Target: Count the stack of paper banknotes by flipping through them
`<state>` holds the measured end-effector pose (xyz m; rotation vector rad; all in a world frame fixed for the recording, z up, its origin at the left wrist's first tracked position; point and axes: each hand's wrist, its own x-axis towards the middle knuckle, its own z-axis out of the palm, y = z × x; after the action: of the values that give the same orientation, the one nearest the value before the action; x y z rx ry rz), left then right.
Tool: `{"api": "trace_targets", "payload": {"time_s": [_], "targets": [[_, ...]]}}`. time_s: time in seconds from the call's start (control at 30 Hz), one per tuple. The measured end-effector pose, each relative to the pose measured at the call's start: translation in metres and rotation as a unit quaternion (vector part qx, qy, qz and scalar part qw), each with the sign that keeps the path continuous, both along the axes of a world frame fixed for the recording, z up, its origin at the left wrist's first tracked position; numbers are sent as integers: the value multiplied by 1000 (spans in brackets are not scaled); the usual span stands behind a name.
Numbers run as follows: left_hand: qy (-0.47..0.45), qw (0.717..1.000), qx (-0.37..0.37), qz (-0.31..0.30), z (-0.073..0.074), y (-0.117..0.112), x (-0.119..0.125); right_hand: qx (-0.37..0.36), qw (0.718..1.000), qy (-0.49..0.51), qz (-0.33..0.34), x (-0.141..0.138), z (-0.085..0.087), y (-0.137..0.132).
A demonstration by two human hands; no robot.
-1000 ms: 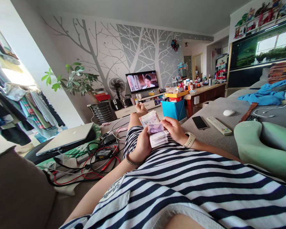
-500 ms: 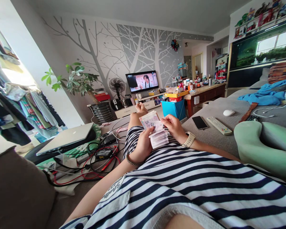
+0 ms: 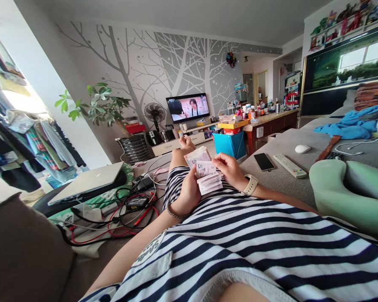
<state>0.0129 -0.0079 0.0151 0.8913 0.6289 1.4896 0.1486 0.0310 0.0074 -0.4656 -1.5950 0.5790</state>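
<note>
A wad of banknotes (image 3: 206, 168), pale purple with the figure 5 showing on the front notes, is gripped in my left hand (image 3: 189, 191). Its upper part fans out above my thumb, while the lower ends of several notes fold down over my fingers toward my lap. Curled at the right edge of the front note, my right hand (image 3: 231, 170) has thumb and forefinger pinched together on it. A light watch (image 3: 250, 185) circles my right wrist. Both hands rest above my black-and-white striped clothing (image 3: 239, 222).
On the sofa to the right lie a phone (image 3: 264, 162), a remote control (image 3: 290, 166), a white mouse (image 3: 302, 149) and a green neck pillow (image 3: 349, 197). Tangled cables (image 3: 135, 209) and a closed laptop (image 3: 88, 182) are on the left. Ahead stands a blue bin (image 3: 229, 144).
The front note now lies flatter, its 5 more fully showing, and my left thumb has shifted left off its middle. My right hand stays near the notes' right edge.
</note>
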Motion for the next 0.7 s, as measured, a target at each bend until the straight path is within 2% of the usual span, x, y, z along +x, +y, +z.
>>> {"api": "trace_targets", "payload": {"time_s": [0.27, 0.47, 0.7], "targets": [[16, 1000, 16, 3, -2, 1, -2, -8, 998, 4, 61, 0, -1, -6], [12, 1000, 16, 8, -1, 1, -2, -22, 998, 6, 64, 0, 0, -7], [29, 998, 5, 60, 2, -1, 0, -25, 997, 14, 77, -1, -1, -6]]}}
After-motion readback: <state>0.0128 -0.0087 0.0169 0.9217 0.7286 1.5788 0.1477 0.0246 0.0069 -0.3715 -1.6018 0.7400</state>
